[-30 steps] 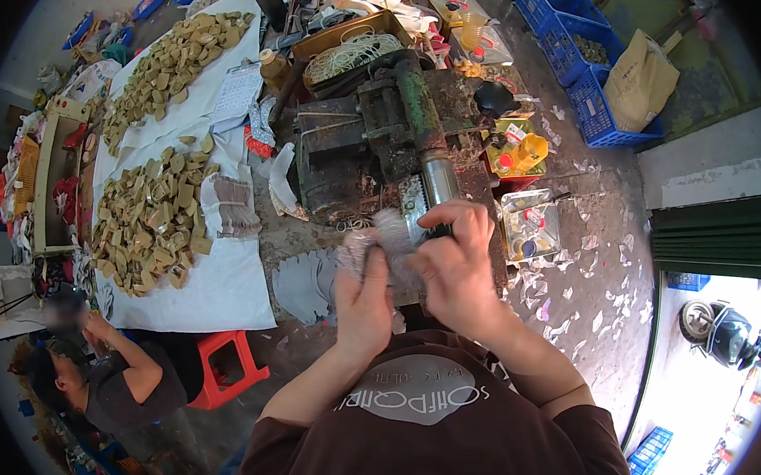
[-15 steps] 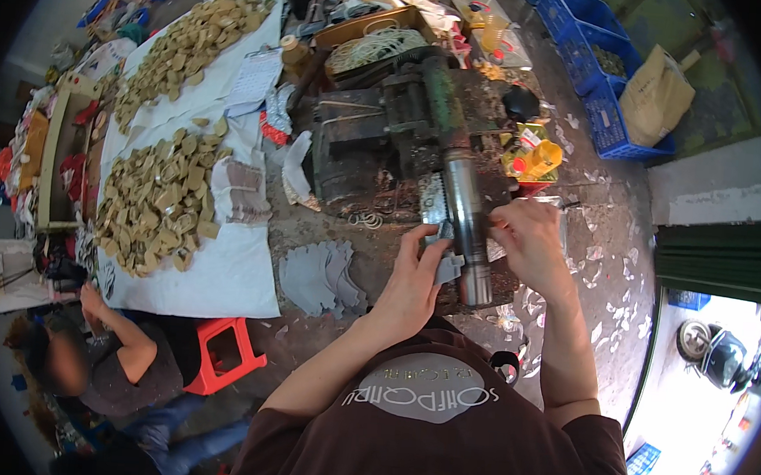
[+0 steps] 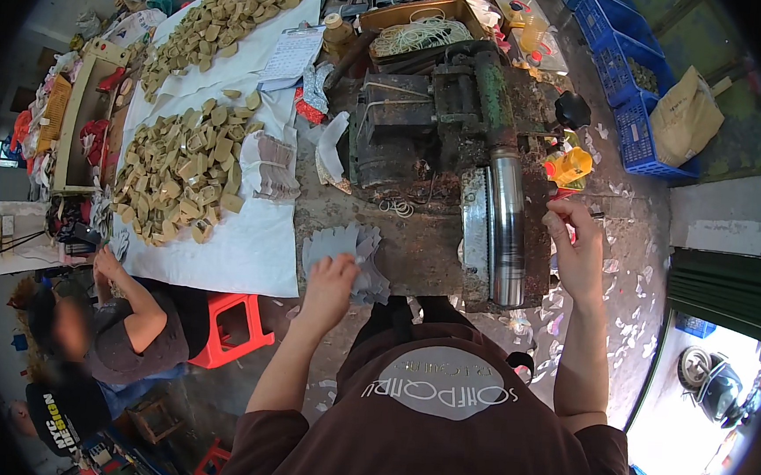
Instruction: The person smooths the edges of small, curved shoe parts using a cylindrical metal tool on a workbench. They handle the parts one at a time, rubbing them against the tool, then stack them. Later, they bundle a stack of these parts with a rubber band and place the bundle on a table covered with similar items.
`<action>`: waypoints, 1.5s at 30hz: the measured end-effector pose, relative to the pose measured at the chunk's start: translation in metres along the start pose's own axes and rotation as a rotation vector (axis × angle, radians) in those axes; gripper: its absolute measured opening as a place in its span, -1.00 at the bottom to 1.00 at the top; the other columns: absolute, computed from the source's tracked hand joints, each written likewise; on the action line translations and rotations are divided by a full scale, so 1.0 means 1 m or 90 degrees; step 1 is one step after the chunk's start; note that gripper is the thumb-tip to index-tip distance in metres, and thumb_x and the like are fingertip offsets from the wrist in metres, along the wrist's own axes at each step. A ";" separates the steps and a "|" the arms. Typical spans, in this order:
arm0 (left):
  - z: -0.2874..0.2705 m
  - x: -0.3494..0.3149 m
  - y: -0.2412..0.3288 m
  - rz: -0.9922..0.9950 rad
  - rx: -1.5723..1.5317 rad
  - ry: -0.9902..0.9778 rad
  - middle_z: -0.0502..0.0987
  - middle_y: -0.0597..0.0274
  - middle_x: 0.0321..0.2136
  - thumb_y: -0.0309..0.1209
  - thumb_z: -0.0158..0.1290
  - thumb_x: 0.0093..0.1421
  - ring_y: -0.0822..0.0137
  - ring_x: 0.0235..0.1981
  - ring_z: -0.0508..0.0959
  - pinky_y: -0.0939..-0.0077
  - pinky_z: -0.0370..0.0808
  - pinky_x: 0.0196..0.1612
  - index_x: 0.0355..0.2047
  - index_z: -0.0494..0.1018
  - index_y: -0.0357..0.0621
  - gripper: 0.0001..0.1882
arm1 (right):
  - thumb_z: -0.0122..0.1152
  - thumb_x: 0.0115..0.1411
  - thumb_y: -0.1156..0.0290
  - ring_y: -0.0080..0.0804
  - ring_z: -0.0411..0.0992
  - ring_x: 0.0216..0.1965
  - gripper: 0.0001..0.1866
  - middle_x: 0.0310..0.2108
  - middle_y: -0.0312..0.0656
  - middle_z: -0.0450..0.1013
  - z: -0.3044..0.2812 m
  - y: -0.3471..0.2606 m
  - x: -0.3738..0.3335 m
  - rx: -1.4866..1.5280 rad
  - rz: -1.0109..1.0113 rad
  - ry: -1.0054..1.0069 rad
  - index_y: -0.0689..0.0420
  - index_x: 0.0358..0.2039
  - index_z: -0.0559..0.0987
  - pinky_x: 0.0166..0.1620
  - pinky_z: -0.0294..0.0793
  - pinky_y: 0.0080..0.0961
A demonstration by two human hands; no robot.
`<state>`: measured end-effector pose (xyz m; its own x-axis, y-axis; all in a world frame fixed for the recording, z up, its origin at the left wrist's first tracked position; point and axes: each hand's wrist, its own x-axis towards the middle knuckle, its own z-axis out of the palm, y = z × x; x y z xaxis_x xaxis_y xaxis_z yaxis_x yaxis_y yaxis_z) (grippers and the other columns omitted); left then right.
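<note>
Having the left hand (image 3: 331, 289) over grey pieces (image 3: 351, 241) and the right hand (image 3: 581, 251) beside a metal roller (image 3: 509, 229)

At the far left, a co-worker (image 3: 131, 335) in a dark shirt sits with both hands raised near the table corner. To the right of this are two heaps of tan blocks (image 3: 182, 171), one behind the other, on a white sheet (image 3: 261, 247). A red stool (image 3: 234, 331) stands on the floor, just before the sheet's near edge. On the sheet's right side, a pack of greyish strips (image 3: 271, 166) lies beside the nearer heap.

Next come the grey pieces. They are flat, with wavy edges, partly overlapping, and they lie at the near edge of the bench, between the sheet and the roller. The left hand is above them with its fingers bent downward; I cannot tell if these fingers grip a piece.

In the middle, behind the pieces, is a dark, worn machine (image 3: 395, 124). Its shiny roller points toward the person, and a pale metal plate (image 3: 476, 222) lies along its left side. The right hand is to the right of the roller, apart from it, with the fingers bent; I cannot tell if they close on something. Behind this hand is a yellow container (image 3: 571, 165). Farther right stand blue crates (image 3: 643, 137), with a brown paper bag (image 3: 687, 118) in the nearest one.
</note>
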<state>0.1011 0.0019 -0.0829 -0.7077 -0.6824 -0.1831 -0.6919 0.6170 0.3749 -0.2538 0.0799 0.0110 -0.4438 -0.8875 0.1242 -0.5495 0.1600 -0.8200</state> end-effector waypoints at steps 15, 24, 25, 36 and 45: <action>-0.063 0.061 0.117 0.168 -1.099 0.126 0.30 0.13 -0.01 -0.30 -0.24 0.33 0.35 0.03 0.30 0.38 0.24 0.09 -0.01 0.27 -0.26 -0.67 | 0.33 -0.14 0.47 -0.11 0.22 -0.07 -0.69 -0.06 -0.14 0.28 0.061 -0.078 -0.027 -0.043 -0.267 -0.057 0.13 -0.31 0.53 -0.09 0.17 -0.20; -0.057 0.066 0.151 -0.046 -1.151 0.218 0.36 0.24 -0.21 -0.33 -0.22 0.33 0.45 -0.15 0.32 0.52 0.28 -0.04 -0.09 0.29 -0.21 -0.75 | 0.19 -0.19 0.56 -0.20 0.30 -0.15 -0.81 -0.25 -0.21 0.37 0.053 -0.065 -0.017 -0.036 -0.332 -0.014 0.10 -0.49 0.45 -0.10 0.16 -0.20; -0.051 0.066 0.146 -0.082 -1.096 0.250 0.36 0.27 -0.26 -0.35 -0.21 0.33 0.47 -0.19 0.32 0.56 0.28 -0.08 -0.13 0.31 -0.21 -0.77 | 0.16 -0.18 0.62 -0.23 0.36 -0.26 -0.81 -0.40 -0.24 0.39 0.043 -0.058 -0.012 0.038 -0.322 -0.016 0.11 -0.49 0.43 -0.15 0.24 -0.26; -0.046 0.077 0.144 0.133 -0.422 0.069 0.15 -0.09 -0.01 -0.69 -0.05 0.03 -0.07 0.07 0.23 0.29 0.22 0.11 0.01 0.18 -0.27 -0.51 | 0.06 0.05 0.55 -0.26 0.38 -0.53 -0.94 -0.56 -0.13 0.43 -0.032 0.010 0.013 -0.135 -0.015 -0.237 0.22 -0.42 0.47 -0.40 0.34 -0.45; -0.048 0.069 0.120 0.034 -0.453 0.120 0.24 -0.01 -0.07 -0.77 -0.08 -0.07 -0.01 0.04 0.28 0.28 0.23 0.10 -0.12 0.33 -0.20 -0.55 | 0.20 0.02 0.50 -0.37 0.39 -0.39 -0.79 -0.48 -0.23 0.42 -0.002 0.004 0.006 -0.035 0.004 -0.086 0.19 -0.28 0.51 -0.24 0.29 -0.43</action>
<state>-0.0243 0.0103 -0.0070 -0.6565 -0.7542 -0.0128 -0.3522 0.2914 0.8894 -0.2602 0.0759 0.0102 -0.3501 -0.9359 0.0392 -0.5863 0.1863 -0.7884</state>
